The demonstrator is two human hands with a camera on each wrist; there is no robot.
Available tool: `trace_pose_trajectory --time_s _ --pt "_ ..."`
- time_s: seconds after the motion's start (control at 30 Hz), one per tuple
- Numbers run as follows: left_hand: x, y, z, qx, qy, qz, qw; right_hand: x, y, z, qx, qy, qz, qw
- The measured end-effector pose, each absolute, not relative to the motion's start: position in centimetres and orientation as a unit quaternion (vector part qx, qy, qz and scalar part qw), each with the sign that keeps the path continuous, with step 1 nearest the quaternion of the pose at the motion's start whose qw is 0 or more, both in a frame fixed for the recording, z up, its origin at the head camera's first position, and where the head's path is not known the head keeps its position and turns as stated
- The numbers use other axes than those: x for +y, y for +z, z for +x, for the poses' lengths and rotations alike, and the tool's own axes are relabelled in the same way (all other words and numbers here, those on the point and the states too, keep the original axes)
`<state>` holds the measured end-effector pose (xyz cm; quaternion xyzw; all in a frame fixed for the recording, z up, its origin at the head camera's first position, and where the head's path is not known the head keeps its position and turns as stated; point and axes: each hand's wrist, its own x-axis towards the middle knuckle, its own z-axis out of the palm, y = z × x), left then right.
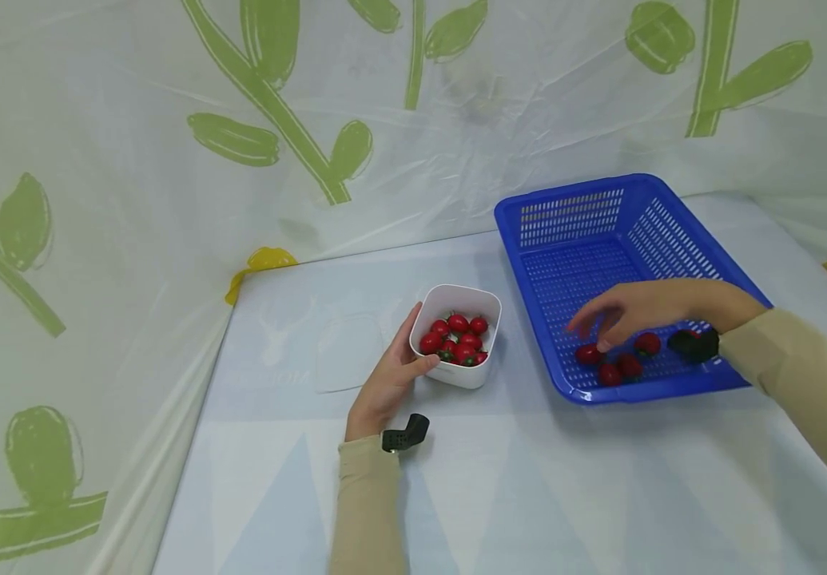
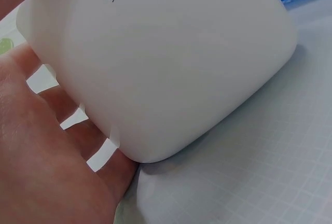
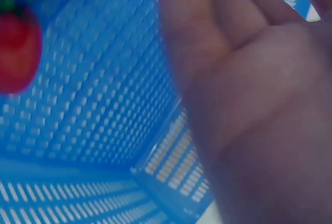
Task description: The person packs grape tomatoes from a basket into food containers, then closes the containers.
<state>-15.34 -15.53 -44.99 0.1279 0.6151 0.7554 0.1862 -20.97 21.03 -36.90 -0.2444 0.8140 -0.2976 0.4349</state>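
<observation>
My left hand [image 1: 387,383] holds a small white square container [image 1: 467,375], thumb at the near rim and fingers along its left side. Dark lettering marks the container's side [image 2: 171,79] in the left wrist view. Inside it lie several cherry tomatoes [image 1: 458,323], some with green stems. Over the near part of a blue plastic basket [image 1: 586,263], my right hand [image 1: 636,307] reaches down with fingers spread. Its thumb is close to a cherry tomato [image 1: 589,354]; whether they touch I cannot tell. More cherry tomatoes [image 1: 629,366] lie nearby on the basket floor. One tomato [image 3: 18,47] shows in the right wrist view.
A pale table covering [image 1: 456,495] with light blue triangles lies under everything. Behind it hangs a white sheet [image 1: 133,160] with green leaf shapes. Yellow patches [image 1: 269,258] show at the table's back edge. A black wrist device [image 1: 406,433] sits by the left cuff.
</observation>
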Motion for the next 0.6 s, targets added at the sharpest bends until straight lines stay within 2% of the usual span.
trace_pose_trajectory --time_s 0.17,0.6 --pt "-15.6 -45.5 -15.6 0.608 0.762 0.119 0.187 21.4 -37.7 -21.3 0.817 -0.27 -0.231 0.455" --pt "-15.6 -46.6 -16.0 0.601 0.77 0.12 0.176 20.8 -38.7 -21.6 0.841 -0.185 -0.246 0.444"
